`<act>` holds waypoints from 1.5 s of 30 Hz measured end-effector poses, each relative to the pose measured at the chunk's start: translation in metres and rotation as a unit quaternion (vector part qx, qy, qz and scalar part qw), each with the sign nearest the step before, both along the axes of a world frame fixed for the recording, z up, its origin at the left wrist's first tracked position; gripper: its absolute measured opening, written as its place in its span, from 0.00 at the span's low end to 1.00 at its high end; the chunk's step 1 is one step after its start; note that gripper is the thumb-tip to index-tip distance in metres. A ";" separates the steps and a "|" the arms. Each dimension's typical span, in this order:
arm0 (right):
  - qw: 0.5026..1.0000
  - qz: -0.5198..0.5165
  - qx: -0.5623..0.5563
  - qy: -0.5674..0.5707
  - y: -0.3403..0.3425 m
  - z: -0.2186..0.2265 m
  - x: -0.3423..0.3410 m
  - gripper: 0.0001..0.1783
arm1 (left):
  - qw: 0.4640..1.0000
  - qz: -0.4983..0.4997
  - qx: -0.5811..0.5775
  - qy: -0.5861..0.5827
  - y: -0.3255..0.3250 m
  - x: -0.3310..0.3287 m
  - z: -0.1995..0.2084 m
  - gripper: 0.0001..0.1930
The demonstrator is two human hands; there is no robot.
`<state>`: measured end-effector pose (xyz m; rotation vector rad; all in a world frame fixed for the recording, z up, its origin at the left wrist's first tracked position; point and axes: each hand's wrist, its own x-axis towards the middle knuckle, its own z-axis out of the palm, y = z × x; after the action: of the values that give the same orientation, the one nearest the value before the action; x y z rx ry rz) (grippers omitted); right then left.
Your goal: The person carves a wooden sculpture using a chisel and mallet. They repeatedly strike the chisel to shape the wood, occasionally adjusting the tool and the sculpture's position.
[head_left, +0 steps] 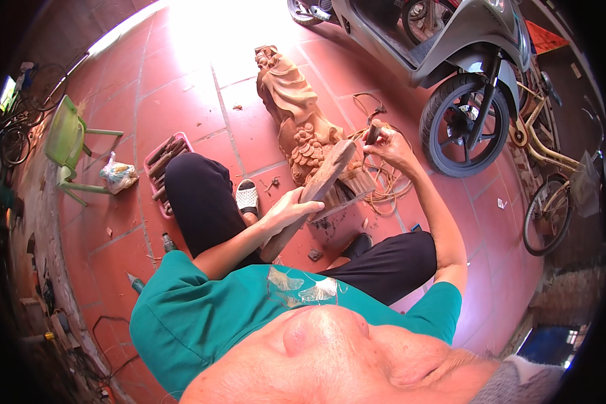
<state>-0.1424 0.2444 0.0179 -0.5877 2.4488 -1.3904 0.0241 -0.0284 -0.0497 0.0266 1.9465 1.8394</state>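
A carved wooden statue (293, 94) of a robed figure is in front of me, its head end far and its base nearest my feet. My left hand (296, 207) is closed around a long, rough wooden club (330, 170), thick at its far end, slanting up to the right in front of the statue's lower part. To the right of the club's thick end, my right hand (392, 148) is closed on a chisel (372, 132) with a short dark handle. Its thin blade hangs down near the statue's base; whether the tip touches wood I cannot tell.
A pink basket (156, 196) of tools stands by my left knee, near a plastic bag (118, 174) and green chair (67, 138). A coiled cord (387, 192) lies beside the statue. A motorbike (461, 124) and bicycle (549, 215) stand right. Wood chips dot the tiles.
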 end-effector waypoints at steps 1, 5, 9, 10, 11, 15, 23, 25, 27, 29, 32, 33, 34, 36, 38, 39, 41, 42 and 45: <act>1.000 -0.002 0.005 0.001 0.001 0.000 0.000 0.12 | 1.000 -0.002 -0.004 0.002 0.001 -0.001 -0.001 0.27; 1.000 -0.002 -0.003 -0.001 0.004 -0.007 -0.003 0.12 | 1.000 -0.011 -0.007 -0.002 0.002 -0.001 0.005 0.28; 1.000 0.003 -0.004 0.002 0.005 -0.009 -0.006 0.12 | 1.000 -0.021 0.013 0.002 0.000 -0.002 0.002 0.32; 1.000 0.004 -0.004 0.000 0.003 -0.009 -0.005 0.12 | 1.000 -0.021 0.009 0.003 -0.001 -0.002 0.000 0.32; 1.000 0.014 -0.025 0.005 0.002 -0.009 -0.004 0.12 | 1.000 -0.022 0.006 0.005 -0.002 -0.002 -0.002 0.32; 1.000 0.015 0.000 0.020 -0.001 -0.003 -0.003 0.12 | 1.000 -0.015 -0.006 0.006 -0.001 -0.003 -0.007 0.33; 0.999 0.028 0.009 0.020 -0.003 -0.002 -0.003 0.11 | 1.000 -0.006 -0.019 0.008 0.002 -0.002 -0.012 0.32; 0.999 0.029 0.013 0.019 -0.002 -0.001 -0.002 0.11 | 1.000 -0.003 -0.018 0.007 0.003 -0.001 -0.009 0.32; 0.999 0.027 0.011 0.018 -0.003 -0.001 -0.001 0.11 | 1.000 0.001 -0.015 0.001 0.005 0.000 -0.004 0.32; 1.000 0.024 0.003 0.018 -0.005 0.002 0.001 0.11 | 1.000 -0.001 -0.023 0.008 0.005 -0.001 -0.005 0.33; 0.999 0.029 0.019 0.039 -0.005 -0.001 -0.001 0.11 | 1.000 -0.005 -0.025 0.019 0.003 -0.004 -0.018 0.33; 0.999 0.027 0.021 0.041 -0.004 0.000 0.000 0.11 | 0.999 -0.006 -0.024 0.023 0.002 -0.004 -0.023 0.33; 0.999 0.024 0.024 0.043 -0.004 0.003 0.002 0.10 | 0.999 -0.005 -0.028 0.023 0.001 -0.004 -0.020 0.34; 0.999 0.025 0.012 0.038 -0.004 0.002 0.004 0.10 | 0.999 -0.001 -0.038 0.025 0.001 -0.002 -0.013 0.35; 0.999 0.029 -0.013 0.028 0.001 -0.004 0.000 0.10 | 0.999 -0.008 -0.028 0.022 0.002 -0.003 -0.014 0.34; 0.999 0.028 -0.022 0.020 0.002 -0.007 -0.002 0.10 | 0.999 -0.011 -0.024 0.020 0.001 -0.003 -0.014 0.33; 0.999 0.027 -0.038 0.004 0.004 -0.010 -0.004 0.10 | 0.999 -0.012 -0.026 0.026 0.001 -0.003 -0.017 0.34; 0.999 0.024 -0.030 0.008 0.004 -0.010 -0.004 0.10 | 0.999 -0.012 -0.027 0.029 0.001 -0.003 -0.017 0.34; 0.999 0.023 -0.027 0.006 0.003 -0.009 -0.003 0.10 | 0.998 -0.012 -0.047 0.028 0.002 -0.001 -0.010 0.35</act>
<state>-0.1456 0.2471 0.0092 -0.6620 2.3969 -1.4430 0.0229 -0.0269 -0.0593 0.0720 2.0608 1.7484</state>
